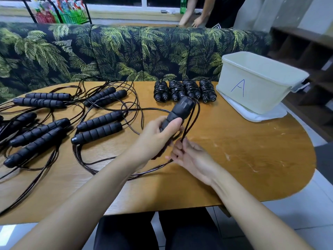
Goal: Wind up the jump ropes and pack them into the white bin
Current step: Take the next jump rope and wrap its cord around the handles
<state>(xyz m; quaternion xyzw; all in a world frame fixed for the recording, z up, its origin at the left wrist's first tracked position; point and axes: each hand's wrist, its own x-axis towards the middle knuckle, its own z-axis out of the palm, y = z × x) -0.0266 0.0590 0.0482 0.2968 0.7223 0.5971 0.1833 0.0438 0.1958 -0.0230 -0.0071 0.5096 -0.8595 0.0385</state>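
My left hand [158,134] grips the paired black handles of a jump rope [180,110], which point up and away above the table. My right hand [189,156] pinches that rope's thin dark cord [193,116] just below the handles; the cord loops from the handle tops down to my fingers and trails onto the table. Several wound rope bundles [184,90] lie in a row at the table's far edge. Several unwound ropes with black foam handles [99,127] sprawl over the left half. The white bin [255,83], marked "A", stands at the far right.
The bin sits on its white lid [261,115]. A leaf-patterned sofa back [126,51] runs behind the wooden table [243,159]. Another person's arms [196,17] reach over a surface beyond the sofa. Dark shelves [306,47] stand at the right.
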